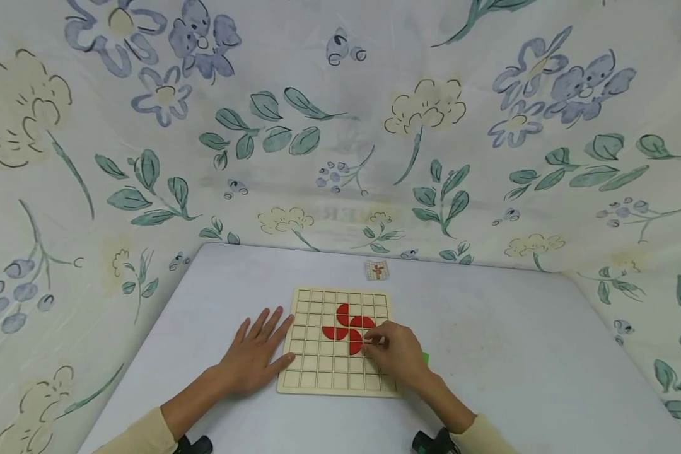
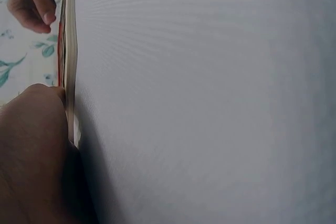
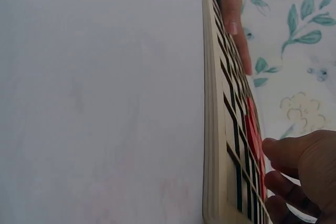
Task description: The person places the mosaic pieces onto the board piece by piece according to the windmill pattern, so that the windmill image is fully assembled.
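One left hand (image 1: 254, 356): lay spread with straight fingers on the white worktop (image 1: 488, 328), thumb and forefinger tips at the left edge of a square, pale wooden grid board (image 1: 318, 364), apparently steadying it.
Step in hand: seemed to be the seating or adjusting of a red shape in the grid.
Board cells: served as the only container in sight; near the middle they held four red half-disc shapes (image 1: 334, 333) arranged as a pinwheel, while cells farther left lay bare.
Small pale card (image 1: 377, 270): rested behind the board, bearing a red-orange figure on a grid.
Right hand (image 1: 394, 353): fingers bent, thumb and forefinger tips close together beside the lowest red shape (image 1: 355, 343); I could not tell whether they pinched anything.
Next move: probably called for a light fingertip touch, the board held steady.
Green object (image 1: 426, 359): showed just beside the right hand, mostly hidden.
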Demonstrator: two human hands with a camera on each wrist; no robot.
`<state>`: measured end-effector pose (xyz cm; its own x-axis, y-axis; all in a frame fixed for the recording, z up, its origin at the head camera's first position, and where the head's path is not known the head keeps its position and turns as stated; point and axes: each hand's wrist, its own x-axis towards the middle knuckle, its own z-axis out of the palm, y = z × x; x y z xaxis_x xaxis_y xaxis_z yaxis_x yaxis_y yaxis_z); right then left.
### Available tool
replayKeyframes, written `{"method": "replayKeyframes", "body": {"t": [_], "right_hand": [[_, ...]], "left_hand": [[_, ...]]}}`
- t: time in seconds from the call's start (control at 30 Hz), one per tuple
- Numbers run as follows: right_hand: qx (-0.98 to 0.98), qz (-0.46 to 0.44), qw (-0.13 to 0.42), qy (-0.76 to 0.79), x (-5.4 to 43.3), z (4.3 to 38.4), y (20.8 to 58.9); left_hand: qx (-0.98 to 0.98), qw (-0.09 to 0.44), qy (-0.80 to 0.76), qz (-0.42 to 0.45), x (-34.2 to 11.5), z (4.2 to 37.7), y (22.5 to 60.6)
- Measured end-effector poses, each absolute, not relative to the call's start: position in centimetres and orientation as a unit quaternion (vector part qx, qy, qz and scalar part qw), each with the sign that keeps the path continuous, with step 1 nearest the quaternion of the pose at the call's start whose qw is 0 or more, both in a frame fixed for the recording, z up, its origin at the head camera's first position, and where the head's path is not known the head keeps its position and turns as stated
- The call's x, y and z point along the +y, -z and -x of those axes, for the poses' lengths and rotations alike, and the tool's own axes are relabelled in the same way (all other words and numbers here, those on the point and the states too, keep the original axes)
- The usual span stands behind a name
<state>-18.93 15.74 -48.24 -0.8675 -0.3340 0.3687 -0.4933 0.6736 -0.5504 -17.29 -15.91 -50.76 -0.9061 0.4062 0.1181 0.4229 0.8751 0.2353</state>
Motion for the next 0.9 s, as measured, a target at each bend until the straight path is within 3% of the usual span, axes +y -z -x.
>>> {"method": "replayKeyframes", "body": {"t": [0.5, 0.9], "right_hand": [[-0.944, -0.143, 0.08, -0.286, 19.8, 19.5, 47.2], [-0.954, -0.149, 0.067, -0.25, 21.2, 19.5, 47.4]], "left_hand": [[-0.97, 0.028, 0.112, 0.212, -15.8, 17.2, 50.4], [-0.961, 0.054, 0.144, 0.231, -16.2, 17.4, 51.4]]}}
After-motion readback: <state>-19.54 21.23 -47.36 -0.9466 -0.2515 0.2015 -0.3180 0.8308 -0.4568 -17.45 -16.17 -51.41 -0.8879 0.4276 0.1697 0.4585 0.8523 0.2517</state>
